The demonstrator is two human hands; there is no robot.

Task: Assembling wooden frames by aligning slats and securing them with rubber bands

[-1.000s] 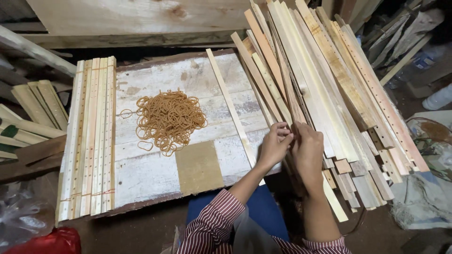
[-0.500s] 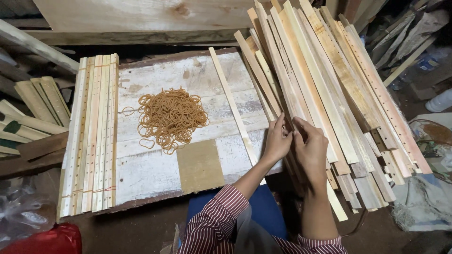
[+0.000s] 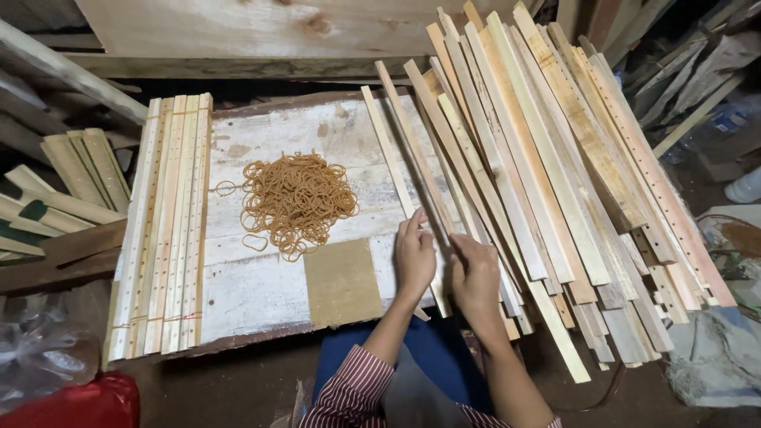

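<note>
My left hand [image 3: 414,257] lies on a thin pale wooden slat [image 3: 390,150] at the left edge of a big fanned pile of slats [image 3: 555,182], its fingers closed around the slat. Just to the right, my right hand [image 3: 474,277] curls over the near ends of the neighbouring slats [image 3: 444,150] and grips one. Both hands are close together at the front right of a worn white board [image 3: 261,293]. A heap of tan rubber bands [image 3: 297,198] sits on the board to the left of my hands.
A banded bundle of drilled slats [image 3: 166,222] lies along the board's left edge. A brown square pad [image 3: 342,281] is by my left wrist. Loose wood pieces [image 3: 71,166], a clear plastic bag [image 3: 40,349] and a red bag [image 3: 71,404] crowd the left.
Both hands have slid down the slats toward me and moved slightly apart. The slat under my left hand now stands clear of the pile.
</note>
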